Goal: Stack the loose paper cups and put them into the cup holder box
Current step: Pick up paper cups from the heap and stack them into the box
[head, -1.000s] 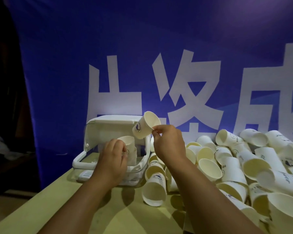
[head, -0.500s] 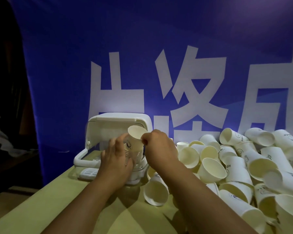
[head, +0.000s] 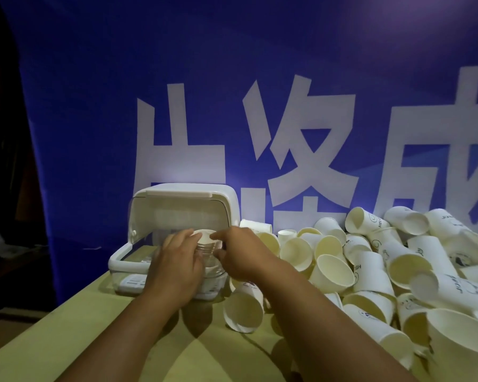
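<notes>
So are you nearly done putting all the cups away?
Not nearly. Done: a short stack stands in the open cup holder box. In hand: the left hand holds that stack while the right hand pinches the top cup onto it. Left: a big heap of loose cups lies on the table to the right.

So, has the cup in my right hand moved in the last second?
Yes. The cup went down and left, from level with the top of the lid onto the stack in the box.
</notes>
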The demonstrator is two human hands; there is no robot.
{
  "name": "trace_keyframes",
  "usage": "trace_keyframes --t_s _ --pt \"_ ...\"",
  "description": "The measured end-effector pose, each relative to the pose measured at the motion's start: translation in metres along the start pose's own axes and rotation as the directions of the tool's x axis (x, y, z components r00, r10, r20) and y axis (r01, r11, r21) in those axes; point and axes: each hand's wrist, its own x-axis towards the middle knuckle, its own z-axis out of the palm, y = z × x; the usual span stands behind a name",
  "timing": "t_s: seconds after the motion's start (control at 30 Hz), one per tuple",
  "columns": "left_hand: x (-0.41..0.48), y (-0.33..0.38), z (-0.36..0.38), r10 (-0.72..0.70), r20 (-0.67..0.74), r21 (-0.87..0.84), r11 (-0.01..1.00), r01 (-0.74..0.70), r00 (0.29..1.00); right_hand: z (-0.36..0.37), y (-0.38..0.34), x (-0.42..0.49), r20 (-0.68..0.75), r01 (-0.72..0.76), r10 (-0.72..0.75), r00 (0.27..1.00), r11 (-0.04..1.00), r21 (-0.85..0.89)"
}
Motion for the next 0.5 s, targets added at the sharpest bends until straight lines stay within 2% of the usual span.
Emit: trace_keyframes --t_s 0.1,0.2,0.27,0.33,0.4,0.5 --pt "-0.004 0.011 -0.006 0.074 -0.052 0.061 0.996 -0.071 0.996 -0.025 0.009 -0.004 -0.078 -0.051 0.054 0.995 0.998 0.041" --pt "-0.008 0.036 -0.01 0.228 -0.112 -0.03 0.972 -0.232 0.967 -0.054 0.026 -0.009 -0.168 -0.147 0.143 0.975 0.989 -0.009" --pt "-0.007 0.058 -0.01 0.26 -0.05 -0.122 0.957 -0.264 0.964 -0.074 0.043 -0.014 -0.238 -0.252 0.235 0.942 0.966 -0.047" --pt "0.001 0.073 -0.004 0.242 0.071 -0.174 0.958 -0.227 0.968 -0.093 0.063 -0.019 -0.263 -0.381 0.342 0.902 0.918 -0.111" --pt "0.012 0.083 0.006 0.205 0.167 -0.184 0.967 -0.174 0.964 -0.106 0.083 -0.02 -0.206 -0.47 0.431 0.879 0.855 -0.22" --pt "0.025 0.093 0.024 0.161 0.303 -0.131 0.983 -0.127 0.939 -0.111 0.102 -0.019 -0.095 -0.507 0.508 0.856 0.79 -0.343"
